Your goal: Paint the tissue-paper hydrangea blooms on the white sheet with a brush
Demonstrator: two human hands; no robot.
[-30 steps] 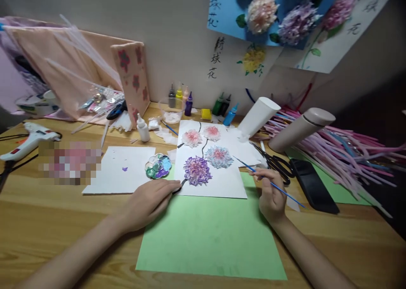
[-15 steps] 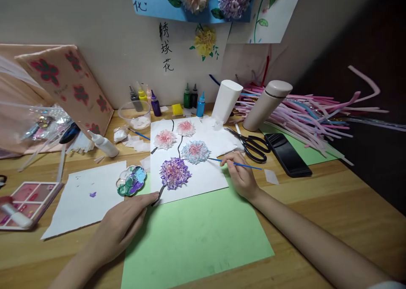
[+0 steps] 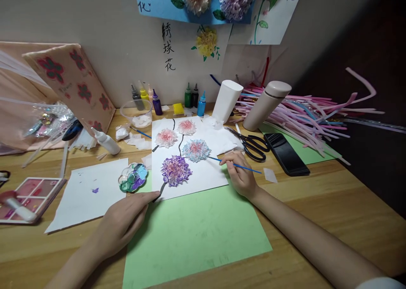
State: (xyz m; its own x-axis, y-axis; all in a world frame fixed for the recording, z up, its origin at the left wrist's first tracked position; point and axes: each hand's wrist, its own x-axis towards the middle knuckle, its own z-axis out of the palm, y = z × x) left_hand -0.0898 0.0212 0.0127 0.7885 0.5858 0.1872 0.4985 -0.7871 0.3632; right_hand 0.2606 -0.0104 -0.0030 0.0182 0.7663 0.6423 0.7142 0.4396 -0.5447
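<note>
My right hand pinches a thin blue paintbrush, its tip at the lower right edge of a pale blue and pink paper flower. That flower is on a white sheet with a purple flower and two pink ones, joined by dark painted stems. With fingers stretched out, my left hand rests at the sheet's lower left corner, fingertips beside a black stem. Under the white sheet lies a green sheet. Left of it sits a paint palette with green, blue and purple paint.
Black scissors, a phone, a white container and a flask stand or lie right. Paint bottles and a clear bowl are at the back. A glue bottle and scrap paper are left.
The view has shifted slightly. Both hands keep nearly the same places on the sheet, and the brush tip stays at the blue flower's edge.
</note>
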